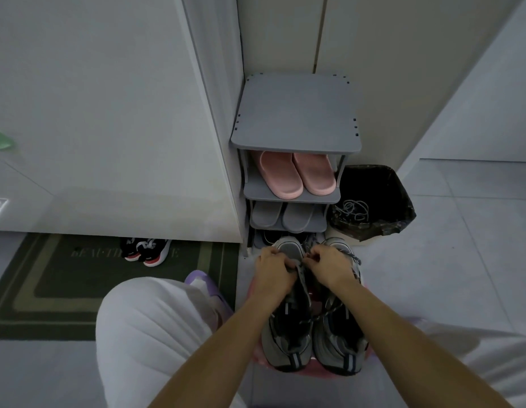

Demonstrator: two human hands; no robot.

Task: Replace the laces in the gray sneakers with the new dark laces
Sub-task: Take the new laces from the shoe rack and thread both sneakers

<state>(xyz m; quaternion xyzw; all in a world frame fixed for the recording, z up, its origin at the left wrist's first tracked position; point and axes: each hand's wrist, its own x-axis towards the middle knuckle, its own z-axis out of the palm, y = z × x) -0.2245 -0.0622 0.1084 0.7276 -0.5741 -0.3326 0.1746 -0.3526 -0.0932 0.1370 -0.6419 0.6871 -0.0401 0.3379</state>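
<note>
Shoe rack [295,113] and bin [373,201] crowd beyond the sneakers [314,334].

both bare forearms reach forward, left grip [273,270] and right grip [329,267] nearly touching, fingers curled, knuckles up.

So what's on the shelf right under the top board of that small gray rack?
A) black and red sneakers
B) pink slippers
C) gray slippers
B: pink slippers sit just below the top board of the rack; the gray slippers lie one shelf lower.
</note>
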